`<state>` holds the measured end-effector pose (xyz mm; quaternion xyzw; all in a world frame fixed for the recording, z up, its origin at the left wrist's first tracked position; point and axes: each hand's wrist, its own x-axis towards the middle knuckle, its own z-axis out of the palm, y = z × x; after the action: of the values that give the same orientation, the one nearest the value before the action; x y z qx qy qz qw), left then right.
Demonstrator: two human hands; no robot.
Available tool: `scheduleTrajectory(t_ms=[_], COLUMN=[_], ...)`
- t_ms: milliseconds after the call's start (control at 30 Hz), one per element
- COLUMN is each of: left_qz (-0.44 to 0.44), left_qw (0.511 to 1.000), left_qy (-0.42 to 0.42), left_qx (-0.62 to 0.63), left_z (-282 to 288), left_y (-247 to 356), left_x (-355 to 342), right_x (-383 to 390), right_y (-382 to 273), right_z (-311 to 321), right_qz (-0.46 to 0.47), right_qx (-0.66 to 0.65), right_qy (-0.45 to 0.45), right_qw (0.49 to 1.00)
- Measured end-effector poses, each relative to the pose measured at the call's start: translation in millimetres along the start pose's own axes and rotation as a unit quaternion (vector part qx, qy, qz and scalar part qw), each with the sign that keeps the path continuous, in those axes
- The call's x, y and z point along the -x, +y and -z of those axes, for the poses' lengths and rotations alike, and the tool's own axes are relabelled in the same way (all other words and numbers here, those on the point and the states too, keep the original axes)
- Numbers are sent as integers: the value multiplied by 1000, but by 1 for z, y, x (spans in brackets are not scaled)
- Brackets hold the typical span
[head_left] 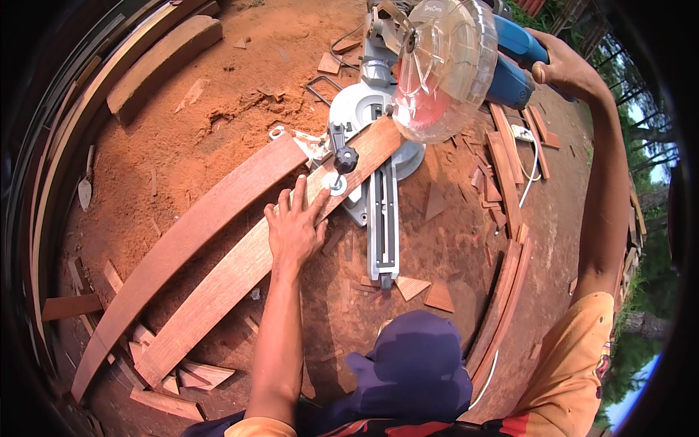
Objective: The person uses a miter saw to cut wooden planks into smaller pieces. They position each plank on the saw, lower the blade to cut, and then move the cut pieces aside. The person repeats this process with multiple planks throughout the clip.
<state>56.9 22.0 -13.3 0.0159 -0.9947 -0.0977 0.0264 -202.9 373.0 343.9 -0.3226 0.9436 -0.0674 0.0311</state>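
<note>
A mitre saw with a grey base (350,104), a blue body (507,86) and a clear blade guard (444,51) over a red blade stands at the top centre. A light reddish plank (211,295) runs diagonally onto its base, under a clamp with a black knob (346,158). My left hand (295,222) lies on the plank with spread fingers, just below the clamp. My right hand (561,69) is closed on the saw's blue handle at the upper right. A second, darker plank (189,222) lies alongside to the left, its upper end near the saw base.
Long boards (65,116) and a thick timber piece (164,62) lie at the left, with a trowel (86,188) on the red dirt ground (182,131). Wood offcuts (439,295), more strips (502,171) and a power strip (523,133) with cable lie around the saw. Trees stand at the far right.
</note>
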Motion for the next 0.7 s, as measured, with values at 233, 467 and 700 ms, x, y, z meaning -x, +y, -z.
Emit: scheduleTrajectory(t_ms=[233, 467, 700], left_qz=[-10, 62, -24], left_qw=[1000, 989, 989], left_qy=[20, -29, -2], left_qx=[2, 131, 144], left_z=[-5, 15, -4], left_y=[-2, -16, -11], left_x=[-4, -28, -63], right_x=[63, 127, 150], right_y=[-74, -121, -148], right_z=[-80, -131, -133], right_qz=[-66, -125, -124], right_qx=[-67, 60, 5], right_qy=[26, 107, 89], right_qw=[995, 984, 988])
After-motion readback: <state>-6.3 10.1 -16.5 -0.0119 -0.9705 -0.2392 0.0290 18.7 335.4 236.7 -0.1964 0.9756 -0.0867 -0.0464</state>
